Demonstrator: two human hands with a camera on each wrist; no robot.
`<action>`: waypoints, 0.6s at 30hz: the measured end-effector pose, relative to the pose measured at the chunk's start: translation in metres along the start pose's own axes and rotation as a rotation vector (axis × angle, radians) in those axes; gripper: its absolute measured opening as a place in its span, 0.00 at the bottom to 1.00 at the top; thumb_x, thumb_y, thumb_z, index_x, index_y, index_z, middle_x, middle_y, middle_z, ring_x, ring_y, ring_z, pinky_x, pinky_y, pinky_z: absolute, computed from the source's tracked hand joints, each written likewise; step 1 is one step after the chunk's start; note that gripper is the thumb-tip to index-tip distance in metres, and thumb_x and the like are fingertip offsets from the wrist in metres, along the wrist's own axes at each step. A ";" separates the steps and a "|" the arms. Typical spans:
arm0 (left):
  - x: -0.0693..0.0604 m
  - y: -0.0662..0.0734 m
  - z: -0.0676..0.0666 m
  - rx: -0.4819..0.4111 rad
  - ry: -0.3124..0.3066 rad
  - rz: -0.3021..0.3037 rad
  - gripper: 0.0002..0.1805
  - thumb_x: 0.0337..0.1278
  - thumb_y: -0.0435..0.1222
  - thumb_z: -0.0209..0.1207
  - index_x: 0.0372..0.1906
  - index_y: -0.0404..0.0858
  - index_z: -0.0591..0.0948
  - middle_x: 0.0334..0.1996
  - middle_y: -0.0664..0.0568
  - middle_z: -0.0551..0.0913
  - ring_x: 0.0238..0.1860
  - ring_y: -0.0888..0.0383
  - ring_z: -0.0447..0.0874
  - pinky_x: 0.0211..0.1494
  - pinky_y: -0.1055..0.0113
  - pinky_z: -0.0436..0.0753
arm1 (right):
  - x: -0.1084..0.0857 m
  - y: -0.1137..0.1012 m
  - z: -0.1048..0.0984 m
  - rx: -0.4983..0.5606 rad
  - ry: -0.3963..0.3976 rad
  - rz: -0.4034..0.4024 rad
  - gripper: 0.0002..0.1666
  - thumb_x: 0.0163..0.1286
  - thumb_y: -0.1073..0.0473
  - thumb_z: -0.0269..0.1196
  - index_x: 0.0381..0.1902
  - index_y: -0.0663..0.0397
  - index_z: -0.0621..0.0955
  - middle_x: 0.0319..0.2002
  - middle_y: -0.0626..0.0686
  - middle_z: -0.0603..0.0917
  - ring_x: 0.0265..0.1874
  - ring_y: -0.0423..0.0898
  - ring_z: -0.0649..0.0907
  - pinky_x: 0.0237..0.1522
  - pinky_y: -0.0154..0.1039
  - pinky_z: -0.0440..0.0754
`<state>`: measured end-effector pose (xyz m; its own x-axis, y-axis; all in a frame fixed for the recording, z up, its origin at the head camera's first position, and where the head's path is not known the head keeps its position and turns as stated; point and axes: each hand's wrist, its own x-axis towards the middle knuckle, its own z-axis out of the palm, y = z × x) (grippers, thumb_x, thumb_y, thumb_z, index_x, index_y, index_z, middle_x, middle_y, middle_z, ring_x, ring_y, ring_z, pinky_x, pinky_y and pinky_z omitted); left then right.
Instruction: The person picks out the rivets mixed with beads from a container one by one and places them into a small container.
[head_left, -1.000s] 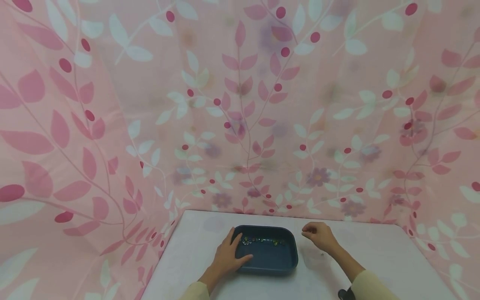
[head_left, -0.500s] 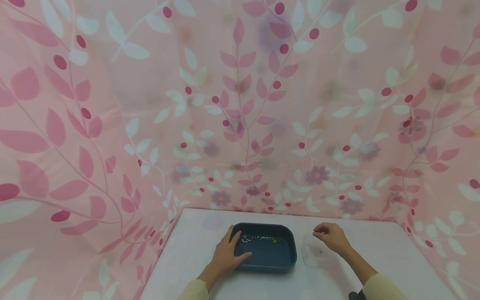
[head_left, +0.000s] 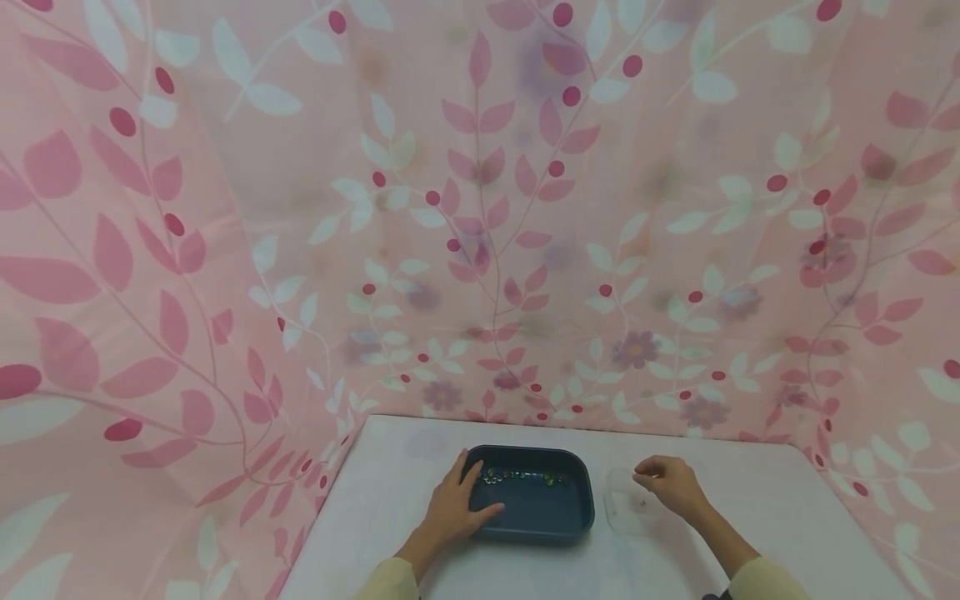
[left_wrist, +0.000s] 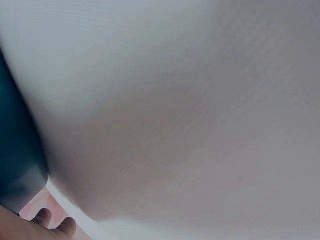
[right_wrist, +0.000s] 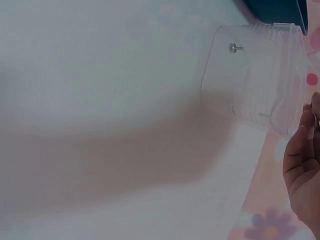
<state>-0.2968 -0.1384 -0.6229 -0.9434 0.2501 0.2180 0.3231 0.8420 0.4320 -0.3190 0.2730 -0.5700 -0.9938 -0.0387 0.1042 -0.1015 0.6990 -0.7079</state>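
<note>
A dark blue tray stands on the white table, with small shiny pieces lying along its far side. My left hand rests over the tray's left wall, fingers spread and thumb over the inside. In the left wrist view two fingertips show below the tray's edge. My right hand is above the right side of a clear plastic container, fingers curled and thumb near the index finger; I see nothing held. The right wrist view shows a small metal screw in the container.
The clear container stands just right of the tray on the white table. Pink leaf-patterned cloth hangs behind the table and at its sides. A small dark object shows beside my right sleeve at the bottom edge.
My right hand has moved right, away from the tray's side and over the clear container, which now shows more fully. My left hand and the tray have stayed in place.
</note>
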 end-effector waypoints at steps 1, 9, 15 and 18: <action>0.000 0.000 0.000 0.000 0.003 0.005 0.50 0.52 0.69 0.58 0.73 0.41 0.67 0.76 0.37 0.55 0.71 0.36 0.65 0.62 0.36 0.72 | 0.000 0.001 0.001 0.000 0.003 -0.003 0.05 0.61 0.61 0.70 0.34 0.56 0.86 0.33 0.52 0.88 0.31 0.43 0.83 0.30 0.33 0.79; 0.000 -0.001 0.001 -0.003 -0.010 -0.005 0.51 0.52 0.69 0.58 0.74 0.42 0.66 0.77 0.38 0.54 0.72 0.38 0.64 0.63 0.38 0.72 | -0.001 0.008 0.005 0.000 0.001 -0.005 0.04 0.60 0.62 0.70 0.33 0.56 0.86 0.33 0.54 0.89 0.32 0.45 0.85 0.30 0.33 0.80; 0.001 -0.003 0.003 0.004 -0.012 -0.007 0.51 0.51 0.70 0.58 0.74 0.42 0.66 0.77 0.38 0.54 0.72 0.39 0.64 0.64 0.39 0.71 | -0.001 0.007 0.005 0.007 -0.007 -0.002 0.04 0.60 0.62 0.70 0.33 0.56 0.86 0.34 0.54 0.89 0.32 0.45 0.85 0.30 0.33 0.80; 0.002 -0.004 0.003 0.005 -0.015 -0.008 0.51 0.51 0.70 0.57 0.74 0.42 0.65 0.77 0.38 0.54 0.72 0.39 0.64 0.65 0.39 0.71 | -0.001 0.006 0.005 0.003 -0.011 -0.009 0.05 0.61 0.61 0.70 0.33 0.57 0.86 0.34 0.54 0.89 0.32 0.45 0.85 0.30 0.34 0.80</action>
<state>-0.3001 -0.1394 -0.6270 -0.9469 0.2507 0.2014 0.3154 0.8464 0.4291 -0.3191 0.2738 -0.5781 -0.9933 -0.0529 0.1028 -0.1104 0.6963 -0.7092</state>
